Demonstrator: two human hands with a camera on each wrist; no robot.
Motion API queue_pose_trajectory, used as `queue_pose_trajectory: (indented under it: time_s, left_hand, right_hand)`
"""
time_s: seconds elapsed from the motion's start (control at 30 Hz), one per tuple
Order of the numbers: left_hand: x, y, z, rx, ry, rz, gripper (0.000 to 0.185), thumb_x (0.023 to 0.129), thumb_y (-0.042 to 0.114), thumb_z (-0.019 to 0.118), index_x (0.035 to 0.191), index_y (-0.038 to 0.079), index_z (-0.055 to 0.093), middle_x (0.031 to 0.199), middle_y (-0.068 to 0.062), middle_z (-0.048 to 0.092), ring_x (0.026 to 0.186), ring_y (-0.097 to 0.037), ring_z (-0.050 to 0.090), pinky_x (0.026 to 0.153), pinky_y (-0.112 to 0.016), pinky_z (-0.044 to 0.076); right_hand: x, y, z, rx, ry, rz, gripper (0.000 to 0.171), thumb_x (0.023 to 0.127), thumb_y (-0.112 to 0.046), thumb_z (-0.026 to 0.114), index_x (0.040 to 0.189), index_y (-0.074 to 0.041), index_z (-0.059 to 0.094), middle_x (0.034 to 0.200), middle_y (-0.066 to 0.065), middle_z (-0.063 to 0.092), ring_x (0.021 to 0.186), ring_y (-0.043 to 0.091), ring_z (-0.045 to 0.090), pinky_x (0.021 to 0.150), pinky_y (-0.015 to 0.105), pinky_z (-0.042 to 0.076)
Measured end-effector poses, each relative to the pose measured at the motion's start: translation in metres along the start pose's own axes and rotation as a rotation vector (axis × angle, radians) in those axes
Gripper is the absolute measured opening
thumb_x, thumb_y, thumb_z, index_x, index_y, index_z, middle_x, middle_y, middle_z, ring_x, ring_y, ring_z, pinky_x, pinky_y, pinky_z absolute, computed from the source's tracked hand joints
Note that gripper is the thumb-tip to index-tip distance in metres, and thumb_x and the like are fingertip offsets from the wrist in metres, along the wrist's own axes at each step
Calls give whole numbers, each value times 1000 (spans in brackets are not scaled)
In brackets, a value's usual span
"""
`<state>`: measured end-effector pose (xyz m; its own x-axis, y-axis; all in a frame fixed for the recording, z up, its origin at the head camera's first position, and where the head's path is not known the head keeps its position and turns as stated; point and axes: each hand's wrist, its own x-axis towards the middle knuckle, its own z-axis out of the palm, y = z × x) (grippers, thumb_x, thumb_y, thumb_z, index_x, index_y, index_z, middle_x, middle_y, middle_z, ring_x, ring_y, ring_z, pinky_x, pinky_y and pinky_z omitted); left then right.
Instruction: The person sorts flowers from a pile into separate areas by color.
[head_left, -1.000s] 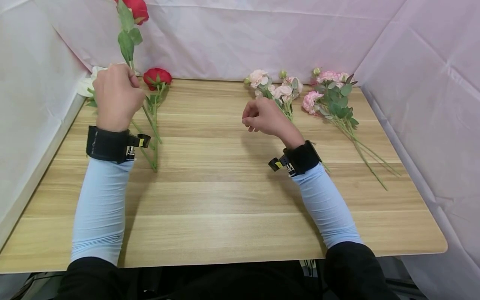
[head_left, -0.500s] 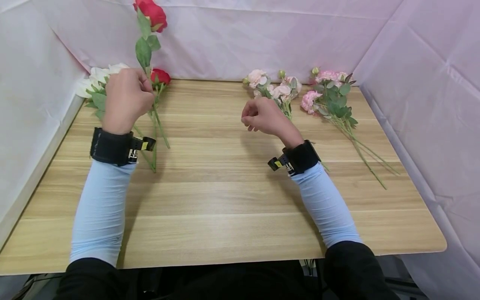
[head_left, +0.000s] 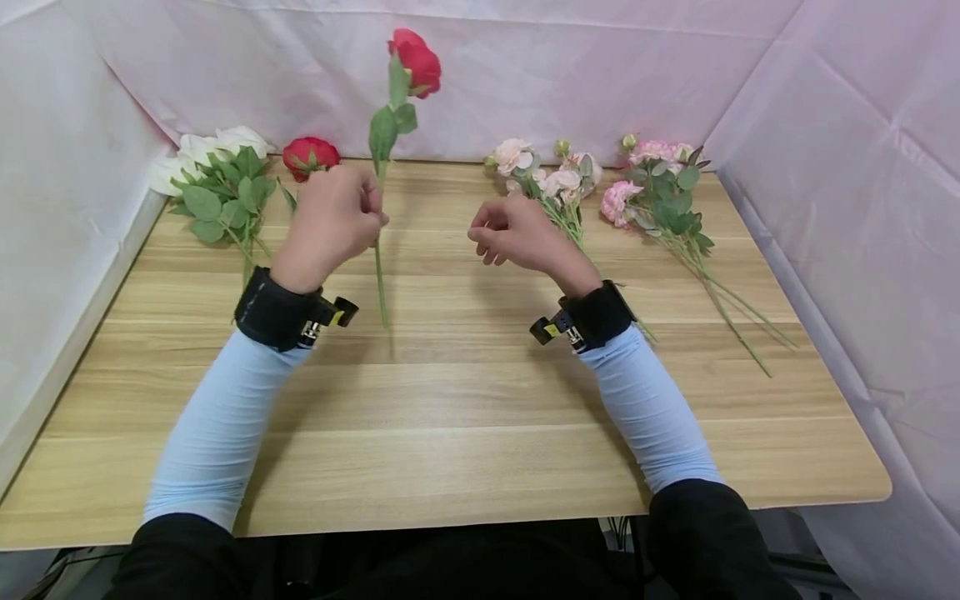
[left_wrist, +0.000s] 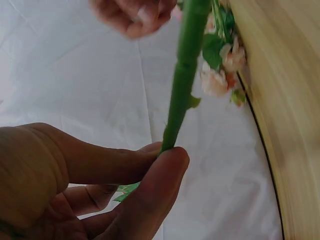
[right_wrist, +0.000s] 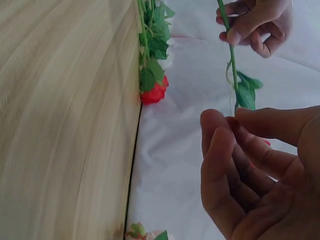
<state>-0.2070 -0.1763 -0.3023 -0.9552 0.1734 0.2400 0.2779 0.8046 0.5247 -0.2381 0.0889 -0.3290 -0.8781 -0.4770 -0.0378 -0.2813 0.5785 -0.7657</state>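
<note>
My left hand [head_left: 330, 221] pinches the green stem of a red rose [head_left: 416, 65] between thumb and fingertips. The rose stands upright above the table, its bloom at the top and bare stem [left_wrist: 186, 65] running past the fingers. To the right, my right hand [head_left: 517, 233] hovers over the table with loosely curled fingers [right_wrist: 217, 155] and holds nothing. From the right wrist view, its thumb and fingertips appear close together, with the held rose behind them. Another red rose [head_left: 310, 156] lies at the back, just beyond the left hand, its stem mostly hidden by that hand.
White roses [head_left: 213, 154] with green leaves lie at the back left. Pale pink flowers [head_left: 558, 179] lie behind the right hand, and deeper pink ones [head_left: 656, 179] farther right. White cloth [head_left: 480, 75] walls off the back and sides of the wooden table [head_left: 465, 425].
My left hand has carried the red rose rightward and lower, away from the white roses, which now show more fully. The right hand has shifted slightly left.
</note>
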Motion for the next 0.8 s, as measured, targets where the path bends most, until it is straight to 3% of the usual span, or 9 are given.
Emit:
queue_pose_trajectory:
  time_s: [0.13, 0.3, 0.4, 0.63, 0.8]
  left_hand:
    - [-2, 12, 17, -20, -23, 59, 14, 90, 2, 67, 80, 6, 58, 76, -10, 60, 74, -29, 56, 72, -36, 39]
    - [-7, 28, 36, -74, -33, 117, 12, 89, 1, 69, 83, 5, 60, 82, -13, 66, 76, -29, 59, 70, -36, 41]
    - [-11, 36, 44, -107, -39, 126, 10, 88, 0, 69, 87, 5, 60, 86, -14, 70, 80, -30, 64, 72, -39, 46]
    - [-18, 45, 56, -143, -13, 146, 11, 88, -1, 68, 91, 6, 60, 86, -12, 75, 81, -28, 71, 74, -40, 49]
    - [-21, 48, 58, -156, 0, 165, 12, 89, 1, 70, 92, 6, 59, 90, -12, 77, 85, -28, 73, 75, -41, 51]
  right_hand:
    - [0, -5, 4, 143, -8, -25, 18, 105, -18, 61, 108, -3, 70, 88, 17, 73, 75, 26, 73, 74, 46, 62]
    - [-2, -11, 9, 363, -3, 8, 24, 106, -22, 59, 115, -2, 69, 87, 14, 72, 73, 21, 72, 72, 37, 63]
    - [-3, -13, 11, 440, 10, 28, 27, 107, -24, 58, 116, -1, 69, 88, 12, 72, 73, 19, 73, 71, 34, 62]
    - [-1, -12, 18, 448, 92, 42, 30, 105, -23, 61, 108, 6, 67, 82, 10, 70, 66, 16, 69, 66, 32, 62]
    - [0, -11, 19, 449, 166, 53, 24, 103, -19, 64, 106, 4, 66, 80, 9, 68, 63, 14, 67, 63, 29, 61]
